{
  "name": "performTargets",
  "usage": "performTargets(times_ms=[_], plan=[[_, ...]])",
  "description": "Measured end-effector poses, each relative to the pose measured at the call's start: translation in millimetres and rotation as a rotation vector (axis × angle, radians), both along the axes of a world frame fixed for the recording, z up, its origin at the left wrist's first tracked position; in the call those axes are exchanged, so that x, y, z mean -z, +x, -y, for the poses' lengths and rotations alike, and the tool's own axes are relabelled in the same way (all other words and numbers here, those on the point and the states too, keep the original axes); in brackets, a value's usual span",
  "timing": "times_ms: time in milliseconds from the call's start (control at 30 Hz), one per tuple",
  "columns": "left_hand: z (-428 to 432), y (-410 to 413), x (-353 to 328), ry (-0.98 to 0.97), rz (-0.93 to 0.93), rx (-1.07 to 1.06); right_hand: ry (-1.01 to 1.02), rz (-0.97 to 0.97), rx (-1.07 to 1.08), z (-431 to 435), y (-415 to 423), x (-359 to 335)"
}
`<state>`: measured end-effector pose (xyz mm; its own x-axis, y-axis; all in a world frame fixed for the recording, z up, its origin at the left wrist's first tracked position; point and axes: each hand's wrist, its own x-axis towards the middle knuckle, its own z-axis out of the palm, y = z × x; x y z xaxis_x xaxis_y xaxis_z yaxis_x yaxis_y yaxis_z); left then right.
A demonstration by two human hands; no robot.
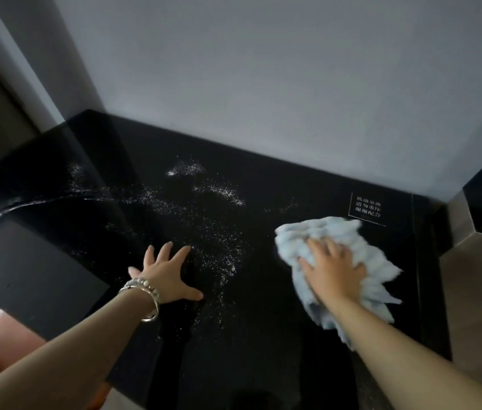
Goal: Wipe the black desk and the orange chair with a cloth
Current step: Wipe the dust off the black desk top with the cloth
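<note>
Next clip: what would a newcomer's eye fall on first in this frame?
The pale blue cloth stands out most, pressed flat under the right hand on the right side of the black desk. Next come the white specks scattered across the desk's middle and left, where the left hand rests with fingers spread, bracelets at its wrist.

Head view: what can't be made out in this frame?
All in the head view:
- Chair: only a corner shows, cut off by the lower left edge and the left arm.
- Cloth: blurred by motion; the right hand covers its middle.
- Label on the desk: print too small to read.
- Desk's near side: cut off by the bottom edge.
</note>
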<state>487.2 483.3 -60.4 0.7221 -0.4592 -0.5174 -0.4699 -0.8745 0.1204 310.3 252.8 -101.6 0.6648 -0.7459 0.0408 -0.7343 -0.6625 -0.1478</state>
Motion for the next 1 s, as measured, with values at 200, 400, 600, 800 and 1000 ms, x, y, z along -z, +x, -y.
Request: performTargets(times_ms=[200,400,600,800,1000], plan=[[6,19,16,-0.031,-0.094,-0.155,0.103,-0.123,-0.053,-29,15,-7],[9,14,26,0.051,-0.054,-0.101,0.121,-0.165,-0.145,0,24,-11],[8,14,25,0.056,-0.032,-0.089,0.133,-0.122,-0.061,-38,40,-12],[7,13,24,0.061,-0.034,-0.084,0.049,-0.071,-0.338,-24,23,-1],[7,12,18,0.071,-0.045,-0.079,0.217,-0.03,0.119,-28,46,-15]])
